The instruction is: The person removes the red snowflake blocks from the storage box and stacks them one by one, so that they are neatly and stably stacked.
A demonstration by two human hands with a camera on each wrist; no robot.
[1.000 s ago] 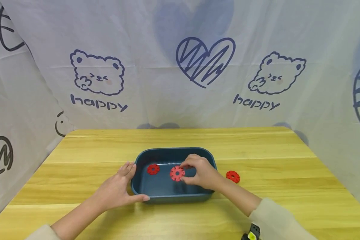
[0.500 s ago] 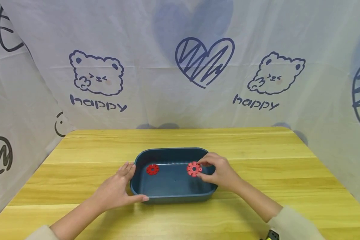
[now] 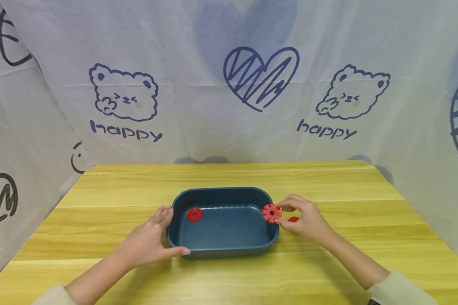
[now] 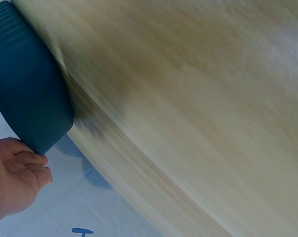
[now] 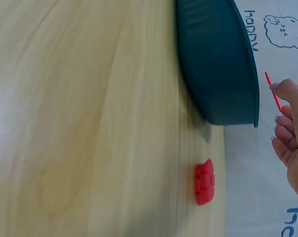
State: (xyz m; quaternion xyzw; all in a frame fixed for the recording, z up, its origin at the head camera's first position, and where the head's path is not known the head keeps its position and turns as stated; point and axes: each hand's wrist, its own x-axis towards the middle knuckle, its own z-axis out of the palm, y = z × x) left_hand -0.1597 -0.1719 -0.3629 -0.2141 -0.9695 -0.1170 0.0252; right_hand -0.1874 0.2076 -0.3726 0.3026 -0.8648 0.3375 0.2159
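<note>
My right hand (image 3: 305,218) pinches a red notched plastic building disc (image 3: 272,213) between thumb and fingers, over the right rim of a dark teal plastic basin (image 3: 223,253). Edge-on, the disc (image 5: 273,91) is a thin red line in the right wrist view. Another red disc (image 3: 194,215) lies inside the basin toward its left end. My left hand (image 3: 146,241) rests against the basin's left end, fingers along the side and thumb at the front rim. More red pieces (image 5: 204,182) lie on the table right of the basin, mostly hidden by my right hand in the head view.
The wooden table (image 3: 99,203) extends all round the basin. Behind it and at the sides hangs pale cloth (image 3: 198,123) with bear, heart and lettering drawings.
My right hand has carried its pinched disc rightward, from over the basin's middle to its right rim. The left hand and the disc in the basin stay put.
</note>
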